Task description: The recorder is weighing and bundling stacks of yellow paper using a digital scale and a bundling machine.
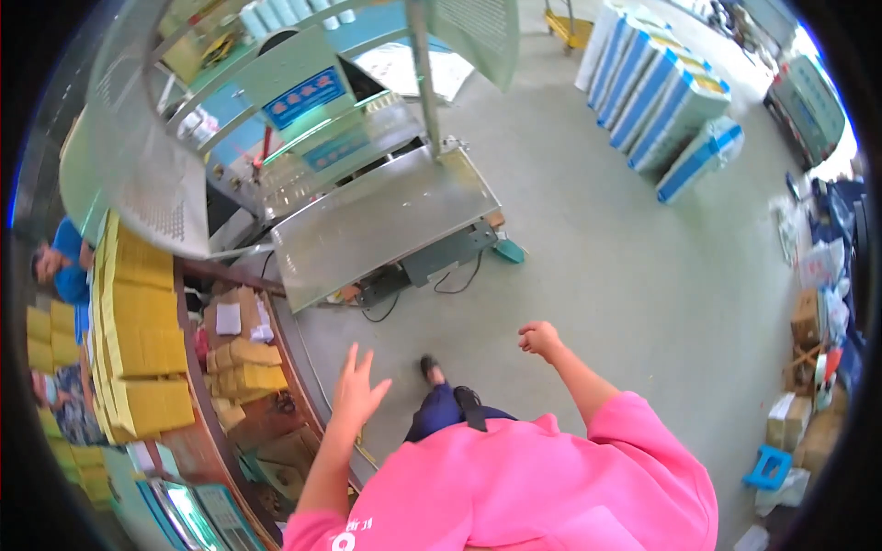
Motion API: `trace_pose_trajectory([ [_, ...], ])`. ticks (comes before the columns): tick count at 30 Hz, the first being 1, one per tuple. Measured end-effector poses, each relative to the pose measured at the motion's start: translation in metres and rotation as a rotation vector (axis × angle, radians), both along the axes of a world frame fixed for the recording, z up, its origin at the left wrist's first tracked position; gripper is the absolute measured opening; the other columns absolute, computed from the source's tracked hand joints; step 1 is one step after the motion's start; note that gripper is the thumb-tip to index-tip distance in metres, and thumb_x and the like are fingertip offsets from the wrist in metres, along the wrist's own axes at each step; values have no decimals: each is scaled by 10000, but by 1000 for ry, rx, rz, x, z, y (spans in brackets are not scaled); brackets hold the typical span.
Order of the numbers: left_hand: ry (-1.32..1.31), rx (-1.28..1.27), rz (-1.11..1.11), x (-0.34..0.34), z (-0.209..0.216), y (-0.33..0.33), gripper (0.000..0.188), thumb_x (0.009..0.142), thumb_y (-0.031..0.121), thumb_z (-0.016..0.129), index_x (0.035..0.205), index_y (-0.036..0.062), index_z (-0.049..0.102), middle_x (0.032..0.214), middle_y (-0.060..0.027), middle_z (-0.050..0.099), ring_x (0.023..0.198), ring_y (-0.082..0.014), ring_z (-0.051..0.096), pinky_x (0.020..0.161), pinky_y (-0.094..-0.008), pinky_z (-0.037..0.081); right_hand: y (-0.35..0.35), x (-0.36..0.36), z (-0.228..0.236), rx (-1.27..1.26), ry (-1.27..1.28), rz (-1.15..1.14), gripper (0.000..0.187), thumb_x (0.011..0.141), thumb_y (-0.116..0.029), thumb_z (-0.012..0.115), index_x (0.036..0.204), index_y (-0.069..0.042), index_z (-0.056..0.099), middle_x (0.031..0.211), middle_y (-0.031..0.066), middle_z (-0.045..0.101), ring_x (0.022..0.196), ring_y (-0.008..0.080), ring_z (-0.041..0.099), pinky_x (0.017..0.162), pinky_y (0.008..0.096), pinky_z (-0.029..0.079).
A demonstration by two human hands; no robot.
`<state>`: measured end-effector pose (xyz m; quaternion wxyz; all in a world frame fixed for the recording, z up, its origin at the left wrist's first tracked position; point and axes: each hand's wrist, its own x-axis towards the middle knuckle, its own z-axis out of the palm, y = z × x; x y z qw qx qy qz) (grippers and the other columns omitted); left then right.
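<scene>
- The left hand (356,390) is raised with its fingers spread apart, holding nothing; it hovers in the air near the curved edge of the tabletop (308,367), not touching it.
- The right hand (538,339) is curled into a loose fist over the bare grey floor (643,275); its grip is together, and whether it clasps anything cannot be told.
- Both arms come out of pink sleeves (551,487); below them a dark trouser leg and a black shoe (430,369) stand on the floor.
- Just left of the left hand, yellow boxes (246,365) lie in a recess of the tabletop, with taller stacks of yellow boxes (138,340) further left.
- Ahead stands a sealing machine with a flat steel plate (381,220).
- Far off, blue-and-white bundles (661,96) sit on the floor.
</scene>
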<state>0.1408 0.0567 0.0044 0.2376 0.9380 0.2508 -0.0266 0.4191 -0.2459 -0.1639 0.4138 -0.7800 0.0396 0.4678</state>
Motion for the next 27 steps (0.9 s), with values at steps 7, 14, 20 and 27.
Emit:
trace_pose_trajectory([
  [7, -9, 71, -414, 254, -27, 47, 804, 767, 313, 764, 1449, 99, 397, 1516, -186, 319, 1320, -394, 398, 1068, -465, 369, -16, -7, -69, -90, 194, -281, 479, 866, 38, 385, 1319, -30, 527, 865, 175, 707, 674, 227, 670, 540, 317, 531],
  [14, -112, 317, -615, 389, -80, 45, 911, 709, 377, 772, 1458, 67, 358, 1508, -203, 322, 1404, -361, 282, 1130, -567, 206, 62, 73, -119, -19, 251, -563, 535, 844, 26, 454, 1346, -147, 524, 869, 154, 671, 638, 224, 650, 519, 347, 516],
  [20, -141, 315, -646, 401, -89, 45, 913, 680, 416, 736, 1432, 35, 385, 1490, -216, 340, 1384, -414, 311, 1129, -588, 203, 154, 222, -144, 220, 375, -418, 629, 835, 9, 460, 1424, -211, 438, 787, 113, 651, 614, 194, 639, 529, 330, 525],
  [27, -57, 299, -617, 407, -95, 46, 856, 716, 457, 706, 1420, 76, 404, 1476, -219, 354, 1364, -416, 346, 1110, -616, 238, 248, 344, -209, 210, 123, -137, 659, 790, 33, 501, 1405, -202, 469, 780, 130, 685, 582, 199, 656, 532, 347, 520],
])
